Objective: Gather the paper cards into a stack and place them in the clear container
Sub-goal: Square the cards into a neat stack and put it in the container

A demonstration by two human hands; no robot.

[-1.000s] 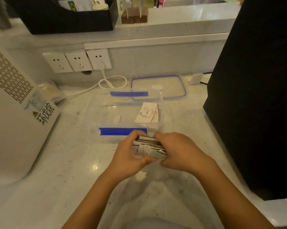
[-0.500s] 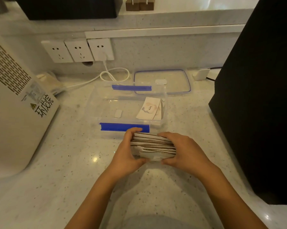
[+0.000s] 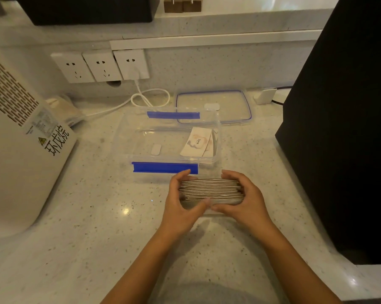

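Note:
A stack of paper cards (image 3: 210, 189) stands on edge on the counter, just in front of the clear container (image 3: 128, 137). My left hand (image 3: 180, 205) grips the stack's left end and my right hand (image 3: 244, 200) grips its right end, thumbs meeting at the front. The container is open, with blue clips on its near and far walls. Inside it, against the right wall, leans a card printed "love" (image 3: 196, 144). A small white tag lies on its floor.
The container's blue-rimmed lid (image 3: 229, 115) lies behind it. A large black box (image 3: 343, 128) stands at the right, a white appliance (image 3: 16, 137) at the left. Wall sockets (image 3: 101, 66) with a coiled white cable (image 3: 150, 98) are at the back.
The loose, uneven cards between my hands have been squared into a neat, level stack. My hands have spread to its two ends. The view has tilted down slightly.

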